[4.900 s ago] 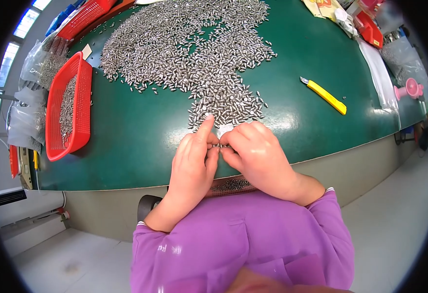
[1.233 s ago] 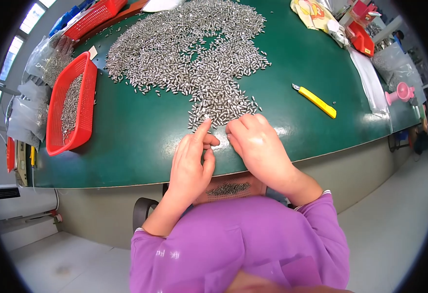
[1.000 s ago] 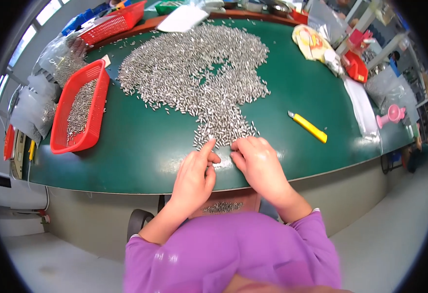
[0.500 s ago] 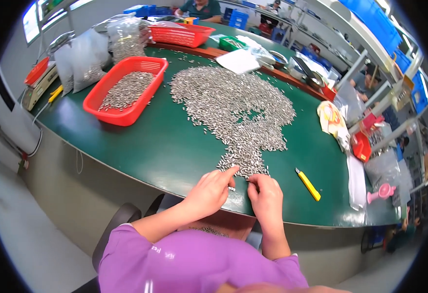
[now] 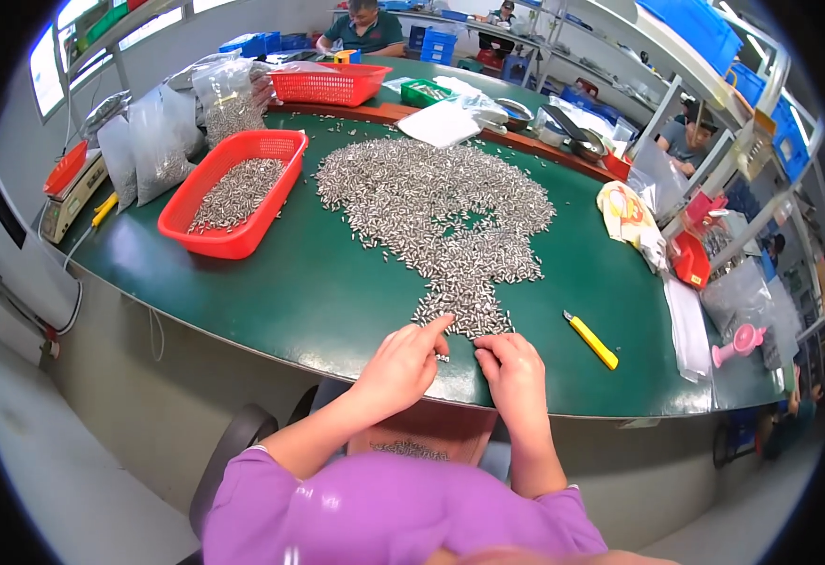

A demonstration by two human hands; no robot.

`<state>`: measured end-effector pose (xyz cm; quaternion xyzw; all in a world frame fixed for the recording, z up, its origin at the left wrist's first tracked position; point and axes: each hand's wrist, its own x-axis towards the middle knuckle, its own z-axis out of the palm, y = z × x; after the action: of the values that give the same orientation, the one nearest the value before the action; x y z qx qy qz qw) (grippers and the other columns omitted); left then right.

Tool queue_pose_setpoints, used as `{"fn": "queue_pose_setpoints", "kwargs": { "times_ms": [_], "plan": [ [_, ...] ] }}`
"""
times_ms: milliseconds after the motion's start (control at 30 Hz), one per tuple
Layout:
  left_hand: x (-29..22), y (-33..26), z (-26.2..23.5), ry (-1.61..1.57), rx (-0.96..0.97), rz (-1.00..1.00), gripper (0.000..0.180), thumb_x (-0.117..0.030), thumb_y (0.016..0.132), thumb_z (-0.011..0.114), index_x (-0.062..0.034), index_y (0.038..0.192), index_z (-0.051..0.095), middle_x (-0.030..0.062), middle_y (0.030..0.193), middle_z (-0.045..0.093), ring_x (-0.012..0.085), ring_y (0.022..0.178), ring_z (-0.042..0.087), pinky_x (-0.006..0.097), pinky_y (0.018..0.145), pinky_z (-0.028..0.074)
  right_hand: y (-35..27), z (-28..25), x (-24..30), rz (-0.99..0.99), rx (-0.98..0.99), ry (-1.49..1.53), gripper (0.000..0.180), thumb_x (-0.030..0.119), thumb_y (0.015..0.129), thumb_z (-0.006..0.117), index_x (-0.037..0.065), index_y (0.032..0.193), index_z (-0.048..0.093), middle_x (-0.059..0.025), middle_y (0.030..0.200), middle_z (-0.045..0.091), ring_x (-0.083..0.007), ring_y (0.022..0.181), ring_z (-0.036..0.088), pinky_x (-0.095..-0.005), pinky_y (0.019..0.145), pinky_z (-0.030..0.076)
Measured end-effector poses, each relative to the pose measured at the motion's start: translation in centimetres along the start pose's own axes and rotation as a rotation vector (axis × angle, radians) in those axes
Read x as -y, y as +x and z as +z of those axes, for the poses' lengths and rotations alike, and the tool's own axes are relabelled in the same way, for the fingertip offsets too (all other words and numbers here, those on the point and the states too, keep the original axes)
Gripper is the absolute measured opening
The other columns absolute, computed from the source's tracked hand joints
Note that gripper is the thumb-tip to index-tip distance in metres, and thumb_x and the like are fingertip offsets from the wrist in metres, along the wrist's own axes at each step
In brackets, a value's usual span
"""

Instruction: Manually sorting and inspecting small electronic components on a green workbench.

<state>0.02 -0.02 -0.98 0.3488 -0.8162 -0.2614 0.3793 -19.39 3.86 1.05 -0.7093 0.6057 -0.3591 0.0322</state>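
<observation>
Nearest, at six o'clock, the left hand [image 5: 401,365] and right hand [image 5: 514,372] are laid on the green worktop [image 5: 318,301] edge, fingers half curled over the tail of the heap of small metal pins [image 5: 450,221]; whether a pin is pinched cannot be told. Pins could be swept off the near edge by a careless drag. At three o'clock a yellow utility knife [image 5: 590,340] could be nudged. Farther, at ten o'clock, a red basket [image 5: 196,231] of pins is set.
</observation>
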Motion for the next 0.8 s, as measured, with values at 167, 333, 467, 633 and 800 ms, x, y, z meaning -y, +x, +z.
{"fn": "queue_pose_setpoints", "kwargs": {
  "times_ms": [167, 333, 467, 633, 800],
  "plan": [
    [0.5, 0.1, 0.6, 0.009, -0.073, 0.073, 0.062, 0.008, 0.081, 0.058, -0.0044, 0.14, 0.046, 0.0073, 0.096, 0.067, 0.0269, 0.085, 0.061, 0.041, 0.082, 0.049, -0.4, 0.9, -0.5, 0.0, -0.097, -0.038, 0.01, 0.006, 0.084, 0.071, 0.006, 0.093, 0.07, -0.011, 0.091, 0.065, -0.0318, 0.088, 0.064, -0.0418, 0.079, 0.052],
    [0.6, -0.2, 0.1, 0.026, -0.075, 0.084, 0.063, 0.008, 0.081, 0.059, -0.0046, 0.141, 0.045, 0.0077, 0.096, 0.068, 0.0274, 0.086, 0.061, 0.041, 0.083, 0.05, -0.5, 1.0, -0.6, 0.053, -0.126, 0.118, 0.007, 0.007, 0.087, 0.069, 0.006, 0.093, 0.069, -0.0103, 0.091, 0.065, -0.0296, 0.086, 0.064, -0.039, 0.076, 0.051],
    [0.5, -0.3, 0.2, 0.013, -0.065, 0.077, 0.064, 0.009, 0.081, 0.059, -0.0053, 0.142, 0.044, 0.0081, 0.095, 0.067, 0.0263, 0.087, 0.062, 0.04, 0.083, 0.05, -1.0, 0.6, -0.3, 0.109, -0.139, 0.171, 0.008, 0.006, 0.087, 0.069, 0.006, 0.095, 0.07, -0.0099, 0.09, 0.066, -0.028, 0.084, 0.065, -0.037, 0.075, 0.052],
    [0.4, -0.3, 0.4, -0.027, -0.057, 0.036, 0.062, 0.008, 0.079, 0.059, -0.0022, 0.139, 0.045, 0.0083, 0.093, 0.067, 0.0289, 0.084, 0.061, 0.043, 0.081, 0.05, -1.5, 1.1, -1.0, -0.008, -0.181, 0.177, 0.012, 0.003, 0.082, 0.07, 0.005, 0.093, 0.071, -0.009, 0.088, 0.066, -0.0264, 0.082, 0.065, -0.0364, 0.074, 0.053],
    [0.8, -0.2, 0.0, 0.02, -0.078, 0.021, 0.063, 0.008, 0.083, 0.059, -0.005, 0.143, 0.046, 0.006, 0.097, 0.067, 0.0205, 0.088, 0.062, 0.033, 0.079, 0.049, -0.5, 0.9, -0.3, -0.058, -0.084, 0.18, 0.011, 0.007, 0.082, 0.072, 0.005, 0.092, 0.068, -0.0096, 0.087, 0.065, -0.0325, 0.085, 0.063, -0.0429, 0.078, 0.05]
  ]
}}
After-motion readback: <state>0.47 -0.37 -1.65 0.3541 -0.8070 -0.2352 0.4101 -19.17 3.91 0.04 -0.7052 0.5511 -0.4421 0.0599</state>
